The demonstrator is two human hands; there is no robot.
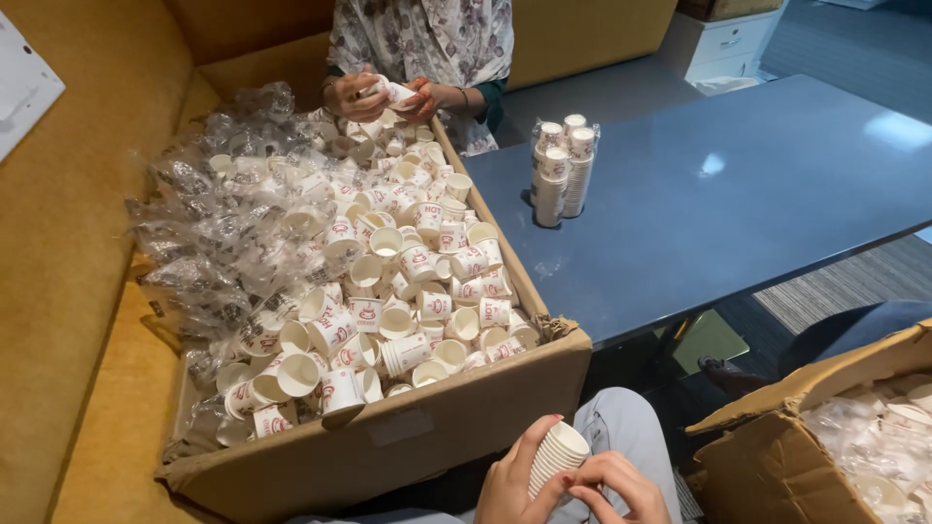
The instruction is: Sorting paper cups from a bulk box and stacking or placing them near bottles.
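Note:
Low in the head view, my left hand (513,477) grips a short stack of white paper cups (557,456) over my lap. My right hand (621,487) rests against the lower side of the same stack, fingers curled on it. Just ahead is a big cardboard box (408,437) heaped with loose white paper cups (408,281) bearing red print. Crumpled clear plastic sleeves (209,243) lie along the box's left side.
Across the box, another person's hands (383,95) hold a few cups. Three tall cup stacks (561,173) stand on the blue table (738,194). A second cardboard box (806,437) with cups and plastic sits at right. A yellow sofa (68,243) lies to the left.

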